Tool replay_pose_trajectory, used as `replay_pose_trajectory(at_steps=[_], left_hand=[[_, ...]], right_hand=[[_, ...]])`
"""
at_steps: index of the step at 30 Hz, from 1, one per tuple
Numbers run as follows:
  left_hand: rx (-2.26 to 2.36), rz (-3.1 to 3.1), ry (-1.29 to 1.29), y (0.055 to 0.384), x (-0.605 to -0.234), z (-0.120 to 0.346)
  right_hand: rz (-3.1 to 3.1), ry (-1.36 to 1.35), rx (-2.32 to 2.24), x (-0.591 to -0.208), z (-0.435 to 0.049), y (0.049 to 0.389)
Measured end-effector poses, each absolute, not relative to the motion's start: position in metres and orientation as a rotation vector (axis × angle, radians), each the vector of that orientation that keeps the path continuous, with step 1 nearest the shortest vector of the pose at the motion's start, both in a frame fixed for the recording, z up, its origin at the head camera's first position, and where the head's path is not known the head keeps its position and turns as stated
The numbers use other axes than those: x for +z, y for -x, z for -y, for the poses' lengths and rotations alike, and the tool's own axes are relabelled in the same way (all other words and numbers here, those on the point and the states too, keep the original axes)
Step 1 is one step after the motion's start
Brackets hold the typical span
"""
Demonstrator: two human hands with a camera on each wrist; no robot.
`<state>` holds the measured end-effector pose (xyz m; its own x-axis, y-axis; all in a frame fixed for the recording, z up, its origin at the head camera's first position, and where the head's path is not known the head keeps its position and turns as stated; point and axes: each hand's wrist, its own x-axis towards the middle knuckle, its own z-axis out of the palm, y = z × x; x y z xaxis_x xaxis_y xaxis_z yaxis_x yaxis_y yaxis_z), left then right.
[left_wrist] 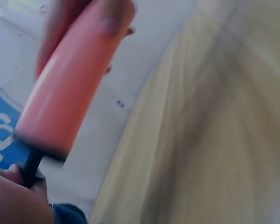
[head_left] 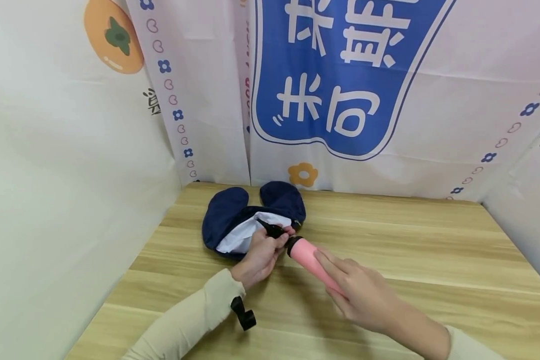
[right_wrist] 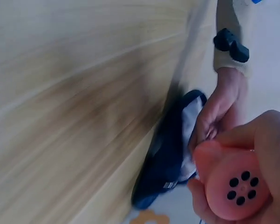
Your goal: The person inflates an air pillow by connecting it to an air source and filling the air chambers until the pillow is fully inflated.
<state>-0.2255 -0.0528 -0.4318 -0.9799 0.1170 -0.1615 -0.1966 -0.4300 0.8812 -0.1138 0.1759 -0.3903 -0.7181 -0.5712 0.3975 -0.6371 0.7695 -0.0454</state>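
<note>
A pink hand pump [head_left: 312,262] with a black collar is gripped around its barrel by my right hand [head_left: 364,290]. My left hand [head_left: 263,252] holds the pump's black end piece [head_left: 273,230], whose narrow tip points at the white inner lining [head_left: 240,237] of a navy U-shaped neck pillow [head_left: 225,212]. Whether the tip sits in a valve cannot be made out. Between the barrel and my left hand, a black rod [left_wrist: 33,161] shows in the left wrist view. The barrel's round end [right_wrist: 242,189], with several dark holes, faces the right wrist camera.
The pillow lies near the back of the wood-grain table [head_left: 432,260], its zipped cover gaping open. A printed curtain [head_left: 207,100] hangs behind the table, and white sheeting [head_left: 72,200] stands at the left. A black strap [head_left: 243,314] hangs at my left wrist.
</note>
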Motion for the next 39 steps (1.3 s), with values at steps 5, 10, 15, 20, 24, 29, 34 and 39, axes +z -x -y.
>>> replay_pose_trajectory(at_steps=[5,10,15,20,24,29,34,39], left_hand=[[2.515,-1.543,0.145,0.233,-0.427,0.067],[2.527,-1.528,0.126,0.235,-0.42,0.074],[2.555,-1.507,0.135,0.23,-0.421,0.067],[2.502,-1.516,0.174,0.211,-0.429,0.046],[2.475,-1.508,0.178,0.207,-0.433,0.039],[2.466,-1.534,0.144,0.218,-0.434,0.049],[2.46,-1.544,0.095,0.229,-0.43,0.059],[2.516,-1.519,0.077,0.234,-0.425,0.067]], right_hand=[[2.571,-1.006,0.3,-0.381,-0.206,0.098],[2.568,-1.021,0.338,-0.367,-0.232,0.078],[2.553,-0.992,0.25,-0.361,-0.227,0.074],[2.433,-0.993,0.123,-0.372,-0.192,0.093],[2.428,-0.982,0.134,-0.382,-0.172,0.106],[2.553,-0.977,0.179,-0.388,-0.175,0.113],[2.537,-1.022,0.213,-0.382,-0.207,0.101],[2.515,-1.062,0.241,-0.364,-0.238,0.083]])
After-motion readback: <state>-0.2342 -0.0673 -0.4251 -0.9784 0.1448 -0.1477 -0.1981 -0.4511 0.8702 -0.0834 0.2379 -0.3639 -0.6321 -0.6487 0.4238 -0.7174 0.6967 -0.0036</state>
